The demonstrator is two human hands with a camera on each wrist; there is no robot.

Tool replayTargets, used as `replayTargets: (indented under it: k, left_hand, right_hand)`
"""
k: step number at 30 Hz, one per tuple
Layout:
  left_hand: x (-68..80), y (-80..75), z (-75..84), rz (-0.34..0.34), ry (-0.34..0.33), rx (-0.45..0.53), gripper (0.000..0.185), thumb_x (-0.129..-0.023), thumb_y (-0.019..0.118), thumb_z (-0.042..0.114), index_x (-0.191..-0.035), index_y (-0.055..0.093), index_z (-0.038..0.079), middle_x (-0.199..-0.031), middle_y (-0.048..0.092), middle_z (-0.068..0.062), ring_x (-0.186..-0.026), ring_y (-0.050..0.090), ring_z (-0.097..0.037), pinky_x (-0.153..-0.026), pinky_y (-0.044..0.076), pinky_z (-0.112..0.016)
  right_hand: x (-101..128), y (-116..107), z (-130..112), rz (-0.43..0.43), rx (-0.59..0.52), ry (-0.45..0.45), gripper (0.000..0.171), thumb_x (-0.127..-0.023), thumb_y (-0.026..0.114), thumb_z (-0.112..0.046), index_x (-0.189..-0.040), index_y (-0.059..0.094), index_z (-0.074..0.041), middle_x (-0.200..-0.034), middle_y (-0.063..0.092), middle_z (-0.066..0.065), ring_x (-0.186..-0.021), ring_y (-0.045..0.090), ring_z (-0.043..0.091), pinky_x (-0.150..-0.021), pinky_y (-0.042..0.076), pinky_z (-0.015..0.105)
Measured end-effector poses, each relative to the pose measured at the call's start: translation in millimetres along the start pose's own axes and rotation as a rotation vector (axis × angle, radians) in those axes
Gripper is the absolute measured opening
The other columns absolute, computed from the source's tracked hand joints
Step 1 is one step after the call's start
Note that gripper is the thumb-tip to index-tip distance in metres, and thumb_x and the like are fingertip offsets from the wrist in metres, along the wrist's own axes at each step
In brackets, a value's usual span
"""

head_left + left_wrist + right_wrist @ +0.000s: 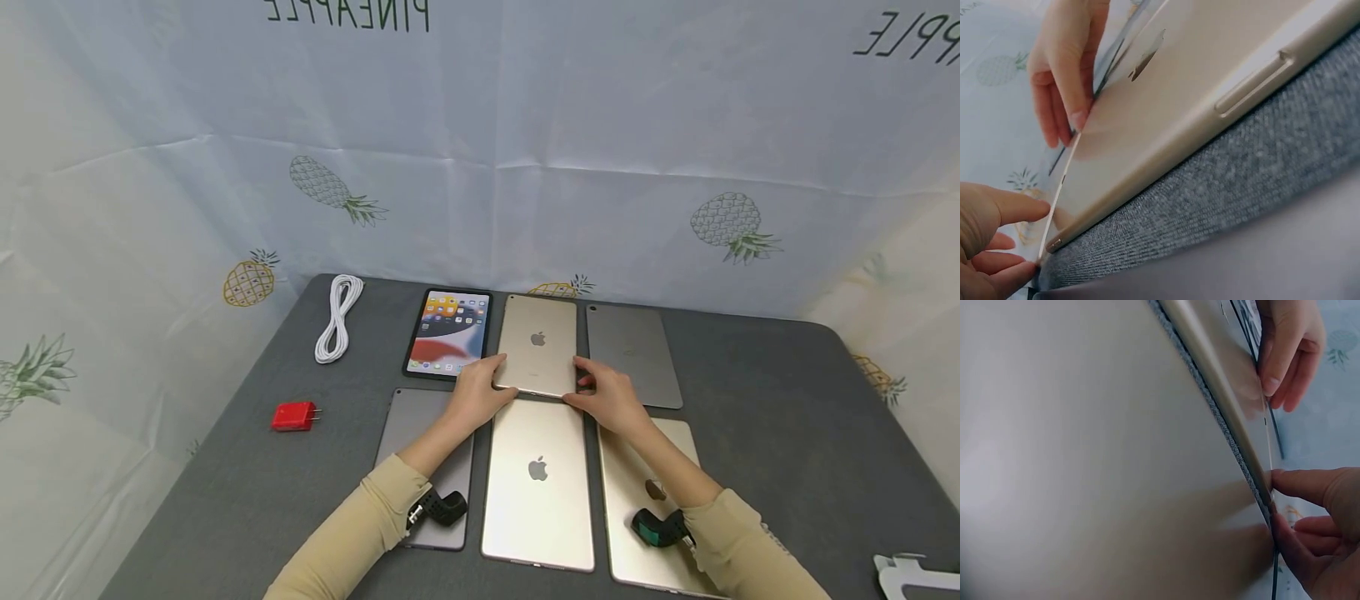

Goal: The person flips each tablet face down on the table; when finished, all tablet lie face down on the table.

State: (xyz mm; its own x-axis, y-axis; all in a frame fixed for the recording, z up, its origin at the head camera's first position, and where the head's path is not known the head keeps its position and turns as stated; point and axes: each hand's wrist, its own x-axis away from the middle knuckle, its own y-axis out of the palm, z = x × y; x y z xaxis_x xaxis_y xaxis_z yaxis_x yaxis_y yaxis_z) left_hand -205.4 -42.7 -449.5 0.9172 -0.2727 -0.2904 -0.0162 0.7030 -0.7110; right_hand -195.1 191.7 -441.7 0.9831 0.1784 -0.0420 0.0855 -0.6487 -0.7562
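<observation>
**Both hands on the near corners of the middle gold tablet**

From the head camera I see a gold, flat, metal-backed tablet (537, 344) lying face down in the middle of the back row on the grey fabric-covered table (787, 417). My left hand (474, 392) sits at its near left corner and my right hand (609, 398) at its near right corner, so the tablet lies between the two hands with its near edge at the fingertips.

In the left wrist view the left thumb (1013, 206) rests on top of that corner while a lower finger tucks under the edge; the corner is pinched between them and stands slightly off the cloth. The right wrist view shows the same on the other side: the right thumb (1304, 484) above the thin edge, a finger beneath it, clamped on the corner.

Just beside the held tablet, to its left, is a black-framed tablet with a lit colourful screen (448, 333); to its right, a grey metal tablet (632, 352). A larger gold tablet (537, 483) lies just in front. A coiled white cable (338, 319) and a small red plug adapter (294, 415) lie well apart, to the left.
</observation>
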Motion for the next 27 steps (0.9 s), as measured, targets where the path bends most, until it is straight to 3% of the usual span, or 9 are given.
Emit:
replayTargets:
  k: [3, 9, 12, 15, 20, 27]
  left_hand:
    - [0.0, 0.0, -0.9, 0.003, 0.007, 0.01, 0.053, -0.073, 0.082, 0.009, -0.119, 0.063, -0.009, -0.078, 0.062, -0.014, -0.074, 0.055, -0.023, -0.069, 0.049, -0.036]
    - [-0.2, 2.5, -2.7, 0.001, 0.008, 0.036, 0.051, -0.074, 0.081, 0.009, -0.119, 0.064, -0.009, -0.085, 0.065, -0.015, -0.076, 0.055, -0.02, -0.069, 0.049, -0.032]
    - [0.5, 3.4, -2.6, 0.004, 0.022, 0.026, 0.049, -0.074, 0.08, 0.009, -0.117, 0.064, -0.009, -0.09, 0.067, -0.016, -0.08, 0.058, -0.024, -0.074, 0.051, -0.036]
    - [1.8, 3.1, -2.7, 0.003, 0.04, 0.014, 0.047, -0.075, 0.079, 0.01, -0.116, 0.065, -0.008, -0.105, 0.068, -0.021, -0.094, 0.063, -0.031, -0.085, 0.051, -0.041]
    - [4.0, -0.4, -5.5, -0.038, 0.046, 0.047, 0.044, -0.079, 0.076, 0.013, -0.117, 0.066, -0.007, -0.125, 0.061, -0.027, -0.116, 0.058, -0.039, -0.099, 0.046, -0.045]
    - [5.4, -12.3, -10.6, -0.05, 0.001, 0.173, 0.034, -0.088, 0.068, 0.01, -0.119, 0.066, -0.003, -0.127, 0.061, -0.019, -0.111, 0.063, -0.03, -0.089, 0.054, -0.035]
  right_hand:
    - [0, 0, -1, 0.001, 0.003, -0.008, 0.066, -0.08, 0.079, -0.012, -0.137, 0.051, 0.006, -0.114, 0.065, 0.02, -0.098, 0.065, 0.03, -0.081, 0.054, 0.043]
    - [0, 0, -2, -0.005, 0.041, -0.024, 0.064, -0.083, 0.077, -0.009, -0.137, 0.048, 0.008, -0.119, 0.062, 0.027, -0.106, 0.064, 0.036, -0.087, 0.053, 0.046]
    - [1, 1, -2, -0.013, 0.056, -0.022, 0.063, -0.083, 0.076, -0.008, -0.138, 0.047, 0.009, -0.122, 0.06, 0.029, -0.107, 0.063, 0.038, -0.088, 0.053, 0.046]
    - [1, 2, -2, -0.015, 0.061, -0.024, 0.064, -0.084, 0.075, -0.009, -0.138, 0.047, 0.008, -0.124, 0.058, 0.029, -0.108, 0.062, 0.038, -0.088, 0.053, 0.046]
    - [1, 4, -4, 0.014, 0.072, -0.058, 0.063, -0.083, 0.076, -0.009, -0.137, 0.048, 0.008, -0.128, 0.056, 0.028, -0.108, 0.062, 0.038, -0.088, 0.053, 0.045]
    - [0, 9, -10, 0.105, 0.063, -0.143, 0.057, -0.083, 0.075, -0.012, -0.133, 0.053, 0.007, -0.13, 0.055, 0.025, -0.102, 0.064, 0.037, -0.085, 0.053, 0.048]
